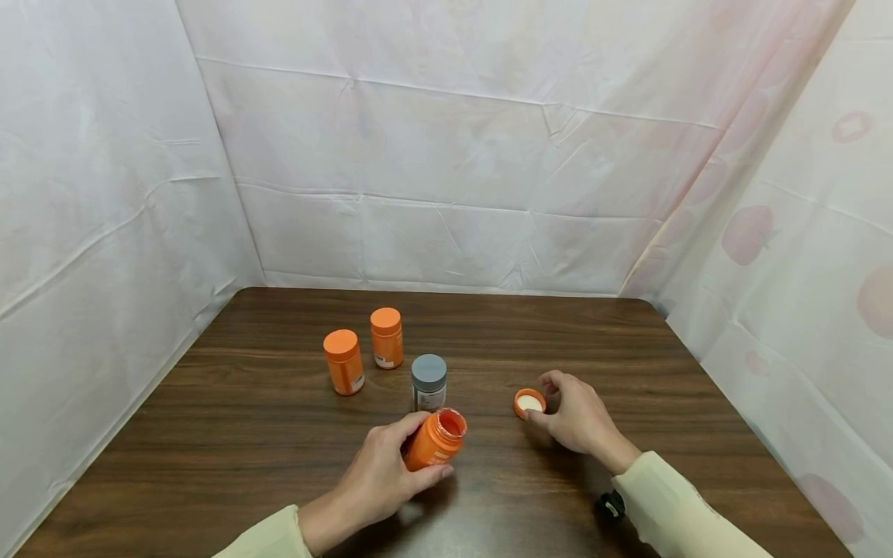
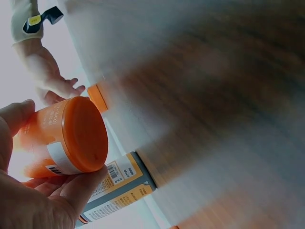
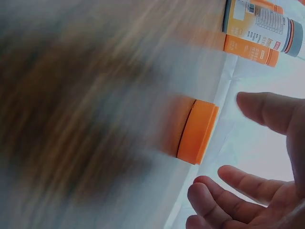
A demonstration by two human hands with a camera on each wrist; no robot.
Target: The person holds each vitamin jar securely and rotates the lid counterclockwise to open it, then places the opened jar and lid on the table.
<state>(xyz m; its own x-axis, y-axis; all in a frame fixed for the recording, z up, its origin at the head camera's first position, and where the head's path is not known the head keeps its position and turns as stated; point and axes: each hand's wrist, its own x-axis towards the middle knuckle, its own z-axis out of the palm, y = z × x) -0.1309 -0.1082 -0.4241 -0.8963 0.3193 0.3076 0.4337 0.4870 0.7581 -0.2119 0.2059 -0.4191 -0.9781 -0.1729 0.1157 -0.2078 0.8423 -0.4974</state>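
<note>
My left hand (image 1: 380,473) grips an uncapped orange bottle (image 1: 434,446), held tilted above the table with its mouth toward the right. In the left wrist view the bottle's base (image 2: 88,136) faces the camera, thumb and fingers around its sides. An orange screw cap (image 1: 529,403) lies on the table with its white lining up. Close beside it is my right hand (image 1: 577,415), thumb and fingers spread. The right wrist view shows a gap between those fingers and the cap (image 3: 196,132).
Just behind the held bottle stands a grey-lidded bottle (image 1: 429,381). Two capped orange bottles (image 1: 344,362) (image 1: 387,338) stand farther back on the left. A dark wood-grain table (image 1: 244,434) is bordered by pale sheets (image 1: 446,155) at the back and both sides.
</note>
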